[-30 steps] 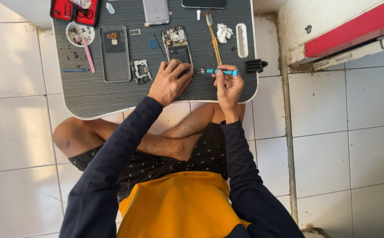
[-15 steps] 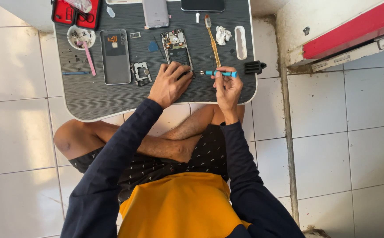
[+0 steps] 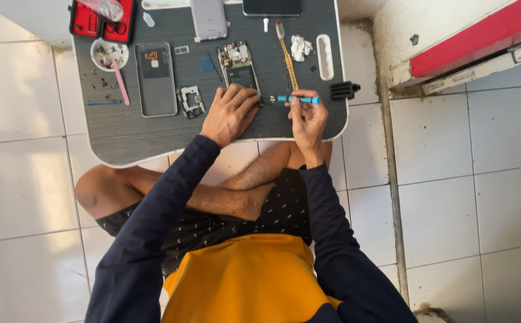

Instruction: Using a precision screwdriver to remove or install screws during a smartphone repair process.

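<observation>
right hand (image 3: 308, 119) pinching slim blue screwdriver (image 3: 299, 99)

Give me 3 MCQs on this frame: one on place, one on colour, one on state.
1. Where does the opened phone lie relative to the left hand?
A. Just beyond its fingertips on the grey tray table
B. On the floor tiles
C. Inside the red case

2. What colour is the handle of the screwdriver in the right hand?
A. Red
B. Blue
C. Yellow

3. What state is the phone by the left hand in?
A. Sealed, screen up
B. Wrapped in cloth
C. Back off, circuit board exposed

Answers:
1 A: the fingertips rest at the phone's lower end on the table.
2 B: the handle pinched in the fingers is light blue.
3 C: board and components show in its upper half, and a separate back cover lies to the left.
</observation>
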